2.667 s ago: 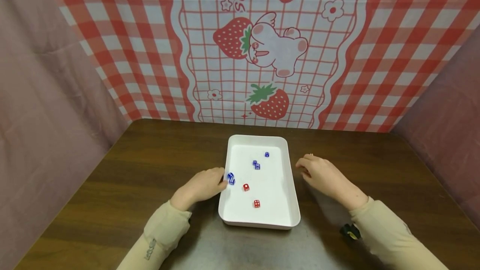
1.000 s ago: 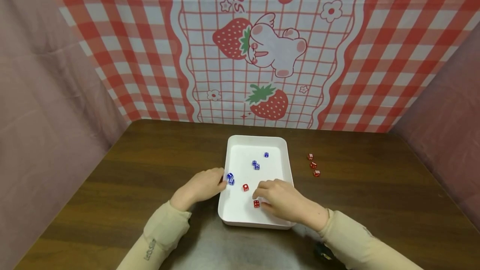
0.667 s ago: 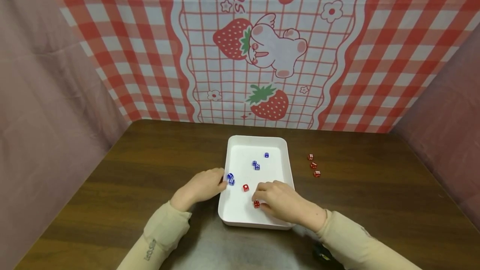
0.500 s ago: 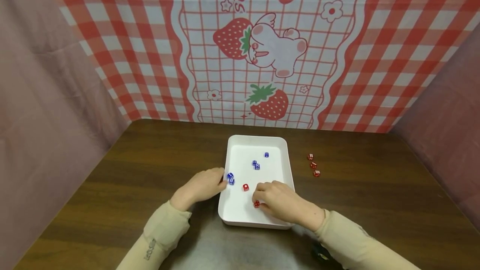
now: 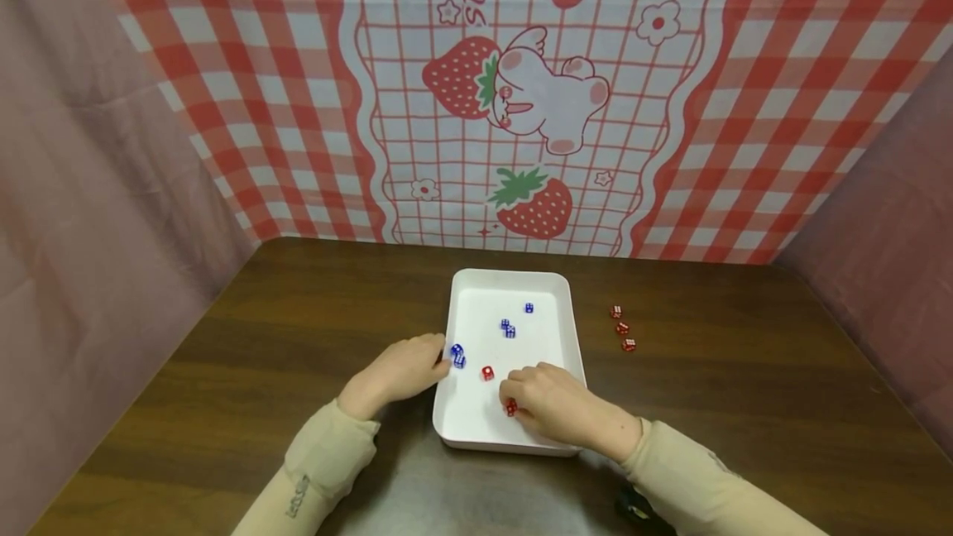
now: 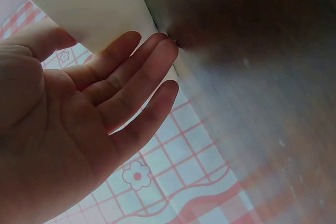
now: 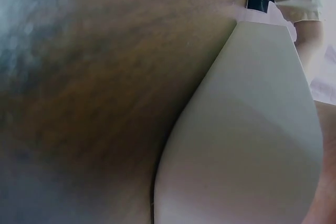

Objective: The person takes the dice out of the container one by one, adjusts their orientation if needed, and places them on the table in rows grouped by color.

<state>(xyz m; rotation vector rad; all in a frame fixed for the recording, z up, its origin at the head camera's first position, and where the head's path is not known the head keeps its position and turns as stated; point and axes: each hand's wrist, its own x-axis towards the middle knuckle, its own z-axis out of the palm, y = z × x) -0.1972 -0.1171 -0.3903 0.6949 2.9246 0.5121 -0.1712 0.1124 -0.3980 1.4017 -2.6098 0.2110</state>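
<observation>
- Right hand (image 5: 554, 405): we see it reach across the right wall of the white tray (image 5: 545, 347), with thumb and fingertips drawn narrowly together in a pinch.
- Red die (image 5: 511, 409): we note it within that pinch, over the near part of the tray; whether it touches the tray floor we cannot tell.
- Left hand (image 5: 397, 369): we find it beside the left wall, its thumb at the rim; in the left wrist view the fingers are relaxed and fairly wide apart, their tips by the base of the outer wall.
- Second red die (image 5: 487, 373): we observe it on the tray floor, left of the pinched one and slightly farther off, a large white pip uppermost.
- Blue dice (image 5: 459, 361): we count five inside the tray, namely two together against the left wall, two touching near the middle, and one toward the far right.
- Three red dice (image 5: 622, 328): we see these outside the tray, in a short row to its right on the dark wooden table (image 5: 335, 296).
- Surroundings: we note a dark object (image 5: 634, 506), partly covered by the right sleeve (image 5: 677, 466), and a strawberry-printed checked cloth (image 5: 551, 98) hanging behind the table between pink curtains (image 5: 112, 230).
</observation>
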